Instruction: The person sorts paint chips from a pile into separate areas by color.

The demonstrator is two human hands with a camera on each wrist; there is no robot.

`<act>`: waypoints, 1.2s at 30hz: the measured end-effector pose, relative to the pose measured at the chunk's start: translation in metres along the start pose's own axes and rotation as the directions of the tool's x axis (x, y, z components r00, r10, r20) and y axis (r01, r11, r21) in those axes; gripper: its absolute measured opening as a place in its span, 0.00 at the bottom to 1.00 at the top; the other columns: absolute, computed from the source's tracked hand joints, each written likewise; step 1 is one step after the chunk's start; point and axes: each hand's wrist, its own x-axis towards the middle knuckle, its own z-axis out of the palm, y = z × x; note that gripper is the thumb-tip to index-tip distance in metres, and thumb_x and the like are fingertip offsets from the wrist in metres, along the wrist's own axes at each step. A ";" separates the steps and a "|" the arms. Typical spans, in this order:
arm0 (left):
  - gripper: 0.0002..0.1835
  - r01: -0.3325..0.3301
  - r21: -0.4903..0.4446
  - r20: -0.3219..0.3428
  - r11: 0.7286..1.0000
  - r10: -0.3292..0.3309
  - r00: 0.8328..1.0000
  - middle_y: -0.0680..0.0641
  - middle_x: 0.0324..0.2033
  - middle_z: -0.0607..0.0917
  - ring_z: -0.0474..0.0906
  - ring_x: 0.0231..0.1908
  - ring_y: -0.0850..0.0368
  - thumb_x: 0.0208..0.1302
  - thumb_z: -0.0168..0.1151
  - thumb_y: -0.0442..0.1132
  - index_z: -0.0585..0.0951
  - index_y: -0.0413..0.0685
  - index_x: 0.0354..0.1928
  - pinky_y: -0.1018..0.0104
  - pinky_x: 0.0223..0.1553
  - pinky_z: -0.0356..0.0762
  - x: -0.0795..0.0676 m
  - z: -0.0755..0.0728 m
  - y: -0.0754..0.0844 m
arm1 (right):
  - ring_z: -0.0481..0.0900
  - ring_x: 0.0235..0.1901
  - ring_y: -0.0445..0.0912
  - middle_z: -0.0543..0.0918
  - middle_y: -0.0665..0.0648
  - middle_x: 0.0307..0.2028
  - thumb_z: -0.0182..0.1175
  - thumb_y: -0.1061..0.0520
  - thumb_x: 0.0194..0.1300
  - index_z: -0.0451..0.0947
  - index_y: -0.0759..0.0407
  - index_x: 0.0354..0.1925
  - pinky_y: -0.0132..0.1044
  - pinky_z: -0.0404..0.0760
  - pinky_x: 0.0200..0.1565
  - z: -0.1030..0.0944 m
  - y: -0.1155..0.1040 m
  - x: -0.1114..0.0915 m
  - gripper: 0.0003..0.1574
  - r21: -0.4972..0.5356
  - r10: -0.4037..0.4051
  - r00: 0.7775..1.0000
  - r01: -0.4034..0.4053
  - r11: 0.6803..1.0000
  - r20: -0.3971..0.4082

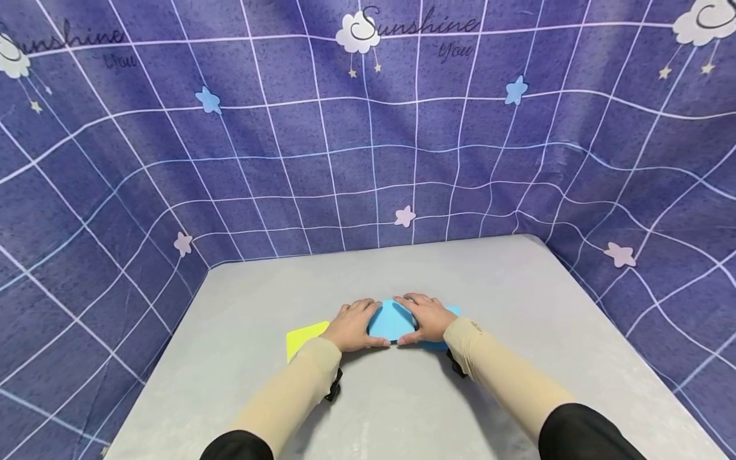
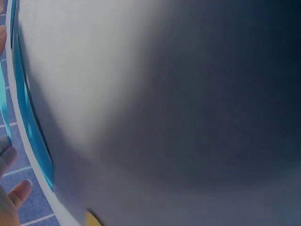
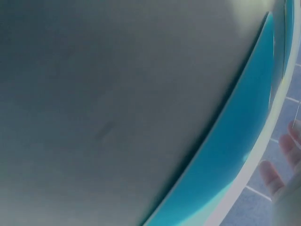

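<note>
Between my two hands, a light blue piece of paper [image 1: 391, 321] is held over the grey table. My left hand [image 1: 352, 327] grips its left side, thumb at the near edge and fingers at the far edge. On the opposite side my right hand [image 1: 427, 318] grips it the same way. A second blue sheet [image 1: 437, 345] lies on the table, partly hidden under the right hand; it also shows as a blue sheet [image 3: 225, 150] in the right wrist view. Beside the left wrist is a yellow sheet [image 1: 303, 338].
The grey tabletop [image 1: 368, 396] stretches around the hands. A purple-blue curtain [image 1: 345, 166] with white grid lines, clouds and stars hangs along its back and sides. Dark straps [image 1: 333, 386] sit under the wrists.
</note>
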 end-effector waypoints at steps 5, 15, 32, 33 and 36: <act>0.55 -0.013 -0.005 0.004 1.000 0.013 1.000 0.41 0.72 0.69 0.65 0.72 0.43 0.58 0.65 0.75 0.65 0.48 0.78 0.43 0.69 0.62 0.007 0.000 0.008 | 0.63 0.72 0.63 0.65 0.66 0.74 0.72 0.28 0.58 0.57 0.54 0.81 0.66 0.62 0.68 -0.003 0.006 -0.008 0.66 0.007 0.018 1.000 -0.018 1.000 0.002; 0.55 -0.045 -0.011 0.032 0.999 0.045 0.998 0.41 0.73 0.68 0.64 0.72 0.43 0.59 0.65 0.74 0.64 0.49 0.79 0.40 0.71 0.58 0.020 0.005 0.023 | 0.65 0.71 0.63 0.66 0.65 0.73 0.72 0.28 0.58 0.57 0.55 0.80 0.66 0.63 0.67 -0.008 0.016 -0.027 0.66 -0.016 0.052 0.999 -0.052 0.998 -0.012; 0.54 -0.107 0.029 0.042 0.994 0.106 0.994 0.41 0.74 0.67 0.62 0.74 0.43 0.61 0.62 0.75 0.62 0.50 0.80 0.42 0.71 0.60 0.044 0.018 0.052 | 0.65 0.71 0.63 0.68 0.65 0.71 0.72 0.27 0.57 0.60 0.55 0.80 0.67 0.64 0.66 -0.017 0.041 -0.058 0.65 -0.068 0.067 0.997 -0.070 0.995 -0.047; 0.54 -0.109 0.030 0.048 0.994 0.108 0.993 0.41 0.74 0.66 0.61 0.74 0.43 0.61 0.61 0.75 0.62 0.50 0.80 0.42 0.71 0.59 0.045 0.018 0.053 | 0.65 0.71 0.64 0.68 0.65 0.71 0.72 0.28 0.57 0.60 0.56 0.79 0.68 0.64 0.65 -0.017 0.041 -0.059 0.65 -0.060 0.070 0.996 -0.072 0.996 -0.049; 0.54 -0.118 0.042 0.066 0.992 0.115 0.991 0.41 0.74 0.66 0.60 0.74 0.44 0.62 0.60 0.76 0.61 0.51 0.81 0.43 0.72 0.59 0.050 0.019 0.057 | 0.65 0.71 0.64 0.68 0.66 0.71 0.72 0.28 0.57 0.60 0.56 0.79 0.68 0.63 0.66 -0.019 0.044 -0.063 0.65 -0.055 0.081 0.996 -0.083 0.995 -0.046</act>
